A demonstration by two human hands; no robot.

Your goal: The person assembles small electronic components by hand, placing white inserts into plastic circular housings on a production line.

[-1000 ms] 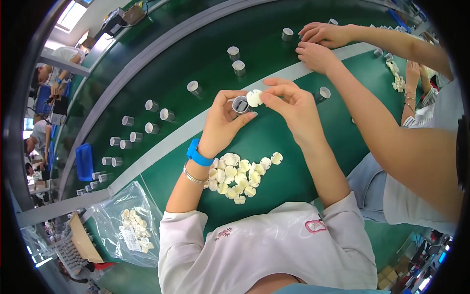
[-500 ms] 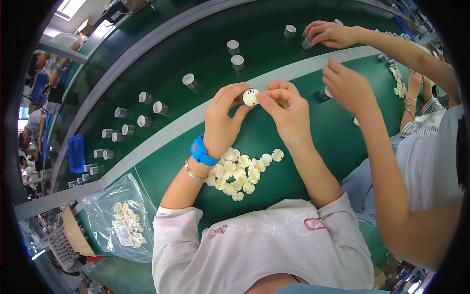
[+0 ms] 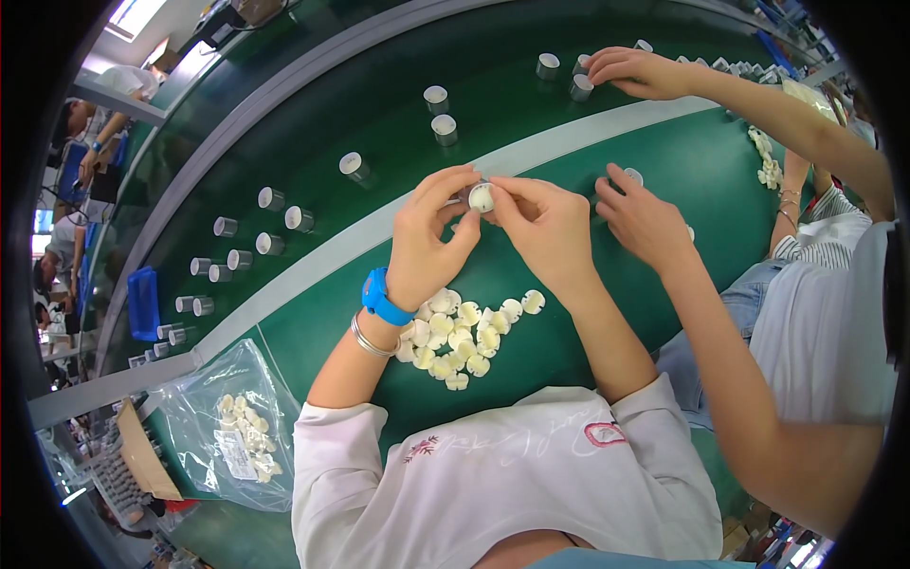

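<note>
Just short of the belt's edge, my left hand [image 3: 431, 223] is closed around the side of a small silver metal cylinder [image 3: 465, 192]. At the cylinder's mouth shows a round cream-white disc [image 3: 482, 198]. Fingers and thumb of my right hand [image 3: 548, 232] are closed on the same piece from the other side, the thumb at the disc's edge. Most of the cylinder is hidden by my fingers. Below my wrists, a heap of loose cream-white discs [image 3: 459, 339] with notched edges lies on the green table [image 3: 379, 427].
Several silver cylinders with white tops [image 3: 351, 166] stand on the dark green belt [image 3: 313, 114]. A co-worker's hands [image 3: 640, 213] work at the right. At left are a blue tray [image 3: 143, 303] and a clear plastic bag [image 3: 213, 408] with more discs.
My hands have tilted the piece; the disc's dark holes no longer show and it now sits framed by a metal rim. Cylinders on the belt have shifted left. The co-worker's nearer hand has lowered.
</note>
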